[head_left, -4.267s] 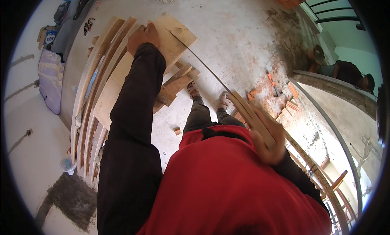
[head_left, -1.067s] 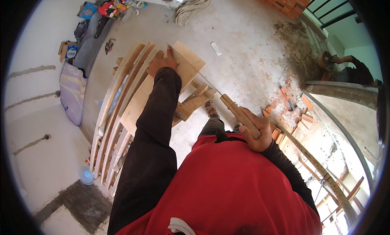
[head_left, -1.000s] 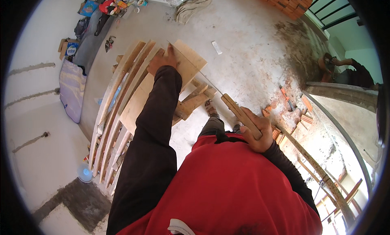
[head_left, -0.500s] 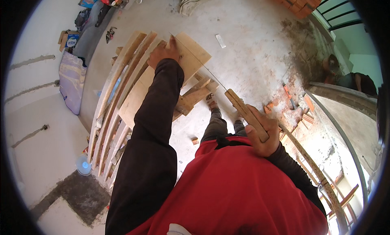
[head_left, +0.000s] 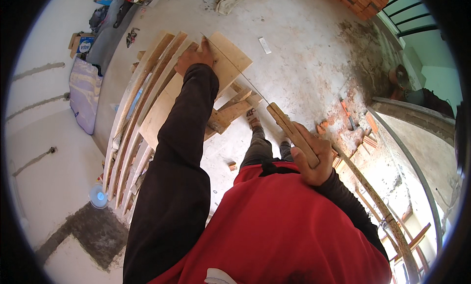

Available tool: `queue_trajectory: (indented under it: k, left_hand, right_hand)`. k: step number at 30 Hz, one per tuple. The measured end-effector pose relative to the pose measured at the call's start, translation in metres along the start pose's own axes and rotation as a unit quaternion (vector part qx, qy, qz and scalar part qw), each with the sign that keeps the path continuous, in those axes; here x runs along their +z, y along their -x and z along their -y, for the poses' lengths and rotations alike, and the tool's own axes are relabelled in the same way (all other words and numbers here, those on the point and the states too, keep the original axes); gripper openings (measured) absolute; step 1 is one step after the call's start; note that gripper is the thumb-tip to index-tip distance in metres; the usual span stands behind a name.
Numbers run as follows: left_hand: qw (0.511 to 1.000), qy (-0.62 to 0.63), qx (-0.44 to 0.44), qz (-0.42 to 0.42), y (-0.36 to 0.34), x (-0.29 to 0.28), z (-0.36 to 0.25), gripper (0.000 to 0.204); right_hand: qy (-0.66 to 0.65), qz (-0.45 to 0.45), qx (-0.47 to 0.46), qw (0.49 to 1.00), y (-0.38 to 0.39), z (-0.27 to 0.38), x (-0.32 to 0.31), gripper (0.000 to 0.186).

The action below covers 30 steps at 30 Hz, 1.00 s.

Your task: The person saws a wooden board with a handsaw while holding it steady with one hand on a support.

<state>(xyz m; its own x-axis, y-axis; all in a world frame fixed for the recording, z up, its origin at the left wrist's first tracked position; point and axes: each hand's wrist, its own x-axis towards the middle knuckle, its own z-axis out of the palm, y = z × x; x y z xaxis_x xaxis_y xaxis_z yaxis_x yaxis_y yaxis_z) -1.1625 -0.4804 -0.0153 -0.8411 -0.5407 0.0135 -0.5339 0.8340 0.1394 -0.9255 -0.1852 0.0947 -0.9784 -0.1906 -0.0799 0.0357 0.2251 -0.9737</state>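
Observation:
My left hand (head_left: 195,59) grips a pale, flat wooden board (head_left: 230,61), its fingers beside a thin metal blade (head_left: 249,80) lying diagonally across the board. My right hand (head_left: 311,154) is closed round the blade's long wooden handle (head_left: 287,127), near my red-shirted front. Left of the board lie several long, pale timber strips (head_left: 152,63). Short wooden offcuts (head_left: 230,110) show beneath the board, near one of my sandalled feet (head_left: 253,118).
A co-worker (head_left: 424,100) is at the right behind a concrete ledge (head_left: 412,117). Stacked bricks (head_left: 358,2) stand at top right, an orange-handled tool (head_left: 347,112) lies below. A purple panel (head_left: 83,92) leans left, near a pale blue container (head_left: 98,198). A long pole (head_left: 373,195) lies at lower right.
The view has shifted slightly over the last second; both my hands keep their grips, with little change in the blade's position on the board. The co-worker's raised arm has come down.

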Motion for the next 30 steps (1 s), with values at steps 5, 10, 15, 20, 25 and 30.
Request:
queue_trajectory:
  k: [5,10,15,20,25,30]
  left_hand:
    - [1.0,-0.002,-0.02,0.017,-0.004,0.0,-0.001,0.062]
    - [1.0,-0.004,-0.002,0.0,-0.004,0.004,0.004,0.062]
    - [0.997,-0.031,-0.009,0.069,-0.003,-0.009,-0.004,0.067]
    - [0.999,-0.026,0.012,0.039,-0.002,-0.004,0.003,0.064]
    - [1.0,-0.022,0.016,-0.013,-0.005,0.004,0.01,0.06]
    - [1.0,0.0,0.025,-0.008,-0.002,0.001,-0.001,0.059]
  right_hand:
    - [0.037,0.02,0.011,0.999,-0.015,0.004,0.002,0.048]
    - [0.015,-0.007,-0.008,1.0,-0.009,0.006,0.004,0.047]
    - [0.018,-0.019,-0.041,0.999,-0.045,-0.003,0.022,0.047]
    - [-0.003,-0.006,-0.024,1.0,-0.04,-0.003,0.018,0.048]
    - [-0.01,-0.001,-0.034,0.999,-0.057,0.008,0.015,0.044]
    - [0.05,-0.011,-0.065,0.997,-0.111,-0.012,0.054,0.044]
